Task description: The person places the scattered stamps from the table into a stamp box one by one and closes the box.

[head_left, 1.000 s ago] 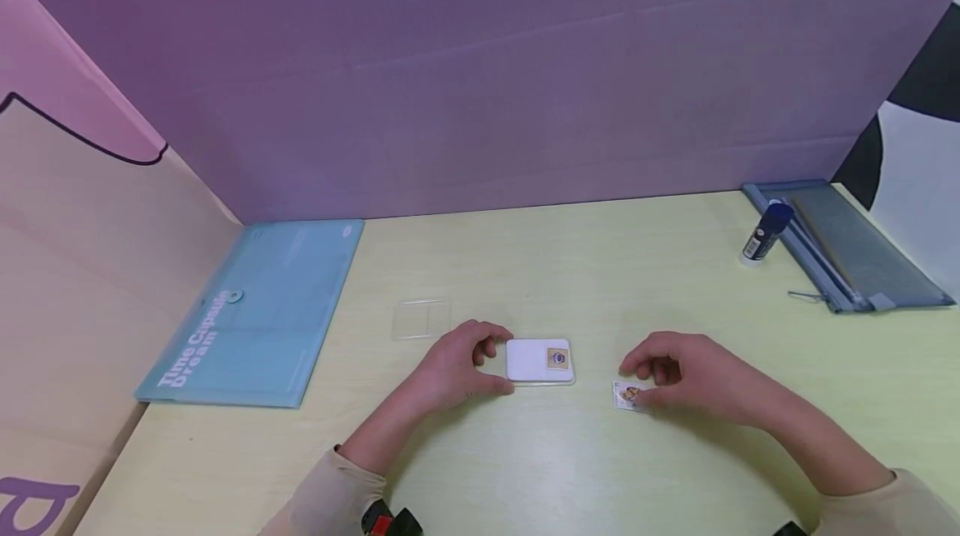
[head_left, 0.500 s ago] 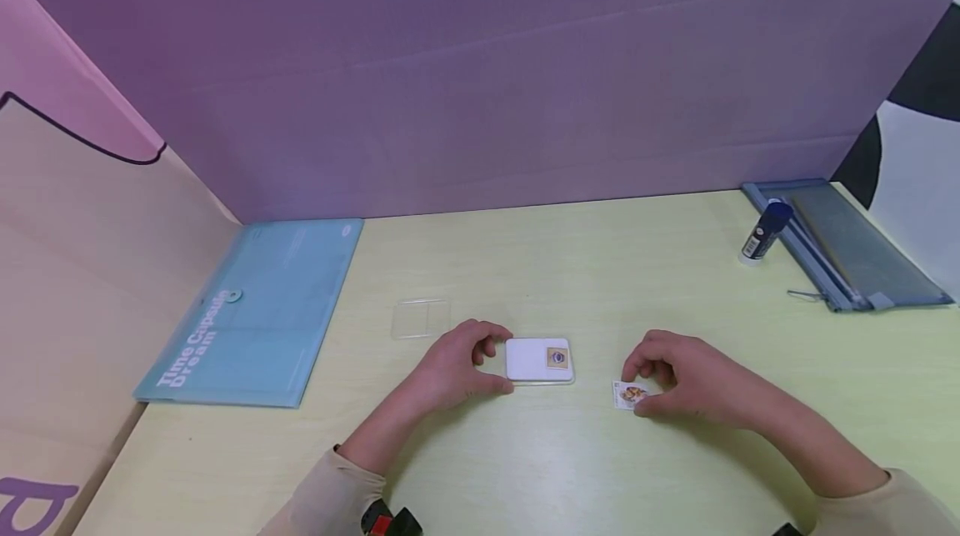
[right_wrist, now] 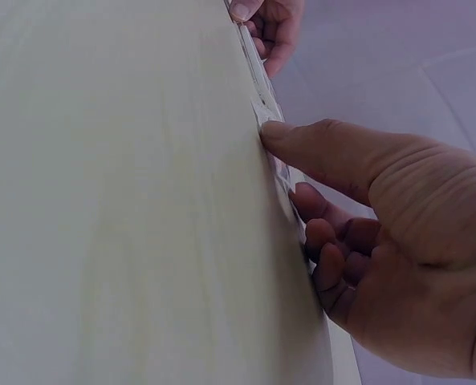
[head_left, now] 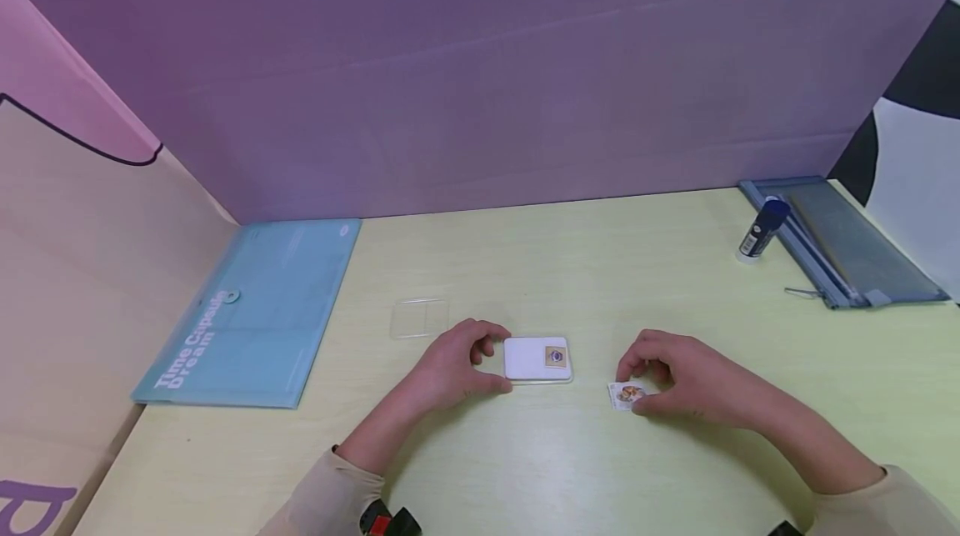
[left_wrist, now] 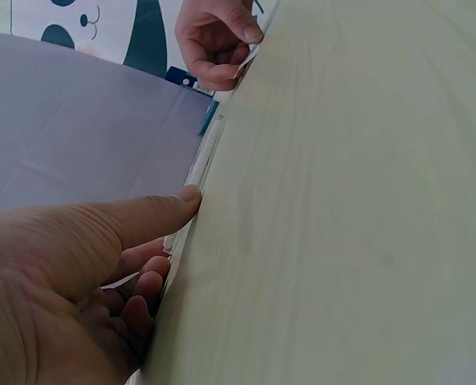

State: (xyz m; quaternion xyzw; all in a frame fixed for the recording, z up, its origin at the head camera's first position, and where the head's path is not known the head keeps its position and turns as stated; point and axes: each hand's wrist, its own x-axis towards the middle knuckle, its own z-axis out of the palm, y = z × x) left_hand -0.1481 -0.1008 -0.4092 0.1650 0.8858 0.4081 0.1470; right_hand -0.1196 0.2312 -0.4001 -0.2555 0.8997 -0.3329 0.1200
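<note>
A white rounded card [head_left: 523, 358] lies in a shallow clear plastic case near the middle of the table in the head view. On its right part sits a small tan stamp [head_left: 556, 357] with a dark round design. My left hand [head_left: 459, 363] holds the case by its left end, thumb at the near corner and forefinger at the far one. To the right, my right hand [head_left: 693, 376] pinches a white stamp [head_left: 624, 394] with an orange-brown picture between thumb and fingers. In the right wrist view this stamp [right_wrist: 279, 164] is seen nearly edge-on.
A thin clear plastic lid [head_left: 419, 318] lies behind the left hand. A blue document folder [head_left: 251, 315] lies at the left. At the back right a glue stick [head_left: 762, 230] stands beside a grey-blue zip pouch [head_left: 862, 244]. A purple partition [head_left: 525, 86] rises behind the table.
My right thumb has shifted to the stamp's near edge, and the stamp has turned slightly and moved a little left. The left hand and the case have stayed in place.
</note>
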